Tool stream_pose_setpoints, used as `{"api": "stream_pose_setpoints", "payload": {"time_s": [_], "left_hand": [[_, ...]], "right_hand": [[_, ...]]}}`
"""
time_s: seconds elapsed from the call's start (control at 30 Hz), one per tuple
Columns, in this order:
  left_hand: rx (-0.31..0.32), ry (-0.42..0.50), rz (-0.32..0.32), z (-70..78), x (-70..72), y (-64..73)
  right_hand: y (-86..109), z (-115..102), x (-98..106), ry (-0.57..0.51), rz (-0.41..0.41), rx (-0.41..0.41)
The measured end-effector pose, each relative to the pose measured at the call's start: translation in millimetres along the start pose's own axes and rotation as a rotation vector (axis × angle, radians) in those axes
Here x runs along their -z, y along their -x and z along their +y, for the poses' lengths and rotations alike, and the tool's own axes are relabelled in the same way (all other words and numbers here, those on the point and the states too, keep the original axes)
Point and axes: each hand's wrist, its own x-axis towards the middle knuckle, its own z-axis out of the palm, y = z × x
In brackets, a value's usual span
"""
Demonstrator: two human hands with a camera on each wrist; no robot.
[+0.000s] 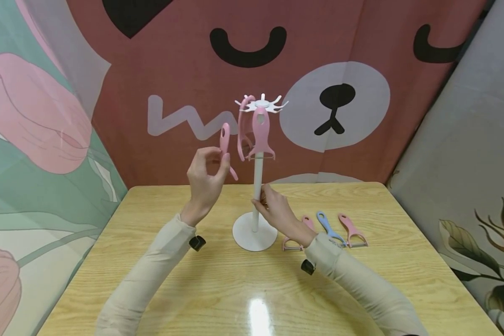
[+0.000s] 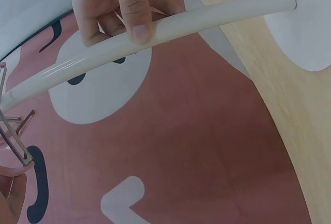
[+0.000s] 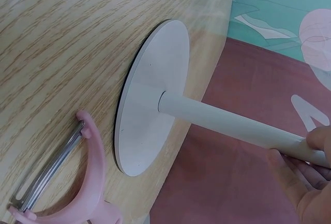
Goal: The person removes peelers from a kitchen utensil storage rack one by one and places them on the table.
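Note:
My left hand [image 1: 207, 182] pinches a pink peeler [image 1: 224, 137] in the air, left of the white stand, its holed handle end pointing up. Thumb and fingers of my right hand [image 1: 277, 207] grip the stand's pole [image 1: 257, 179] at mid-height; the right wrist view shows that hold at the edge. Two pink peelers hang from the hook ring [image 1: 262, 103] at the top: one faces me [image 1: 261, 133], the other is seen edge-on [image 1: 241, 135]. In the left wrist view, my left fingers [image 2: 13, 198] show only at the lower left corner.
The stand's round white base [image 1: 245, 240] rests on the wooden table [image 1: 218, 289]. Right of it lie a pink peeler [image 1: 291, 244] partly behind my right wrist, a blue peeler [image 1: 325, 224] and another pink peeler [image 1: 349, 227]. A printed cloth [image 1: 172, 70] hangs behind the table.

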Motion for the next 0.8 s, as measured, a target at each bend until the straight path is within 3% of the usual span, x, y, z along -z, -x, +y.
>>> {"api": "stream_pose_setpoints", "payload": {"time_s": [0.33,0.8], "left_hand": [[-0.026,-0.018,-0.006,-3.1,5.2,4.7],[0.01,-0.036,-0.015,-7.5,7.6,12.3]], "right_hand": [[0.1,2.3,-0.1,0.007,-0.022,-0.023],[0.7,2.7,0.6,-0.004,-0.022,-0.018]]}}
